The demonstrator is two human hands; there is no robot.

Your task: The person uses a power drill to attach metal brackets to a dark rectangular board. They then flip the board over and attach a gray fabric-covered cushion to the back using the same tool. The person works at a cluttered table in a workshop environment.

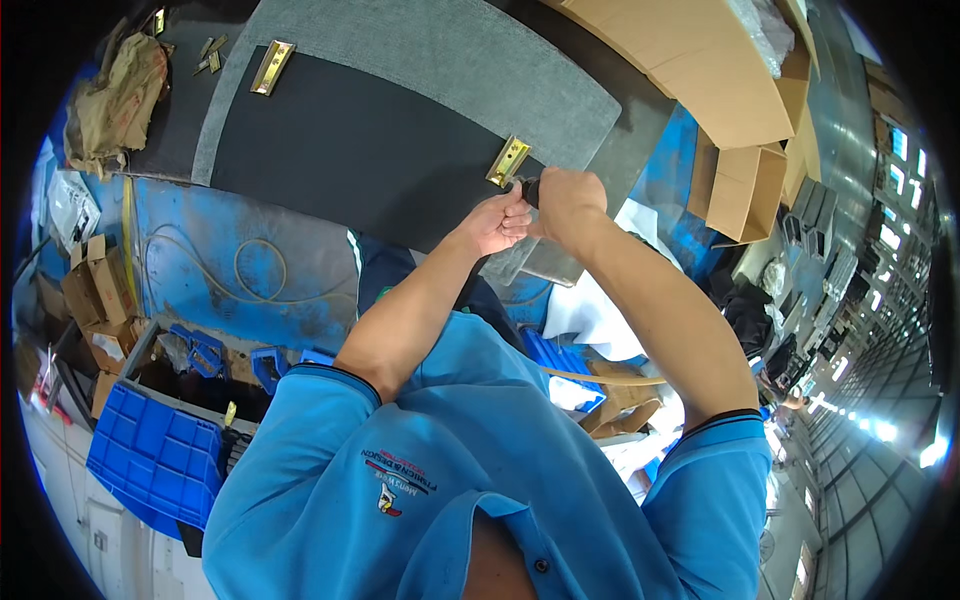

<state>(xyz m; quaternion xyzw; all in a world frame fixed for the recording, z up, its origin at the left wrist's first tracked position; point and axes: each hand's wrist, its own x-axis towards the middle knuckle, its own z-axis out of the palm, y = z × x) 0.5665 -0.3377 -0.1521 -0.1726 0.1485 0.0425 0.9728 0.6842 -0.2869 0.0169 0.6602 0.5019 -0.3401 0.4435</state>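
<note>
A black panel (350,150) with a wide grey fabric border (440,50) lies flat before me. Two brass-coloured metal brackets rest on it, a far-left bracket (273,67) and a near-right bracket (508,161). Just beside the near-right one, my right hand (572,205) is closed round a black tool (531,192), mostly hidden by the fingers, so its kind is unclear. My left hand (497,224) meets it there, fingers curled together in a pinch close to the tool's end. Whatever the left fingers hold is too small to make out.
Small metal pieces (212,55) and a crumpled brown cloth or bag (120,100) lie at far left. Open cardboard boxes (745,190) stand at right. A blue bin (155,450) sits lower left, and a thin hose (265,295) loops against a blue surface.
</note>
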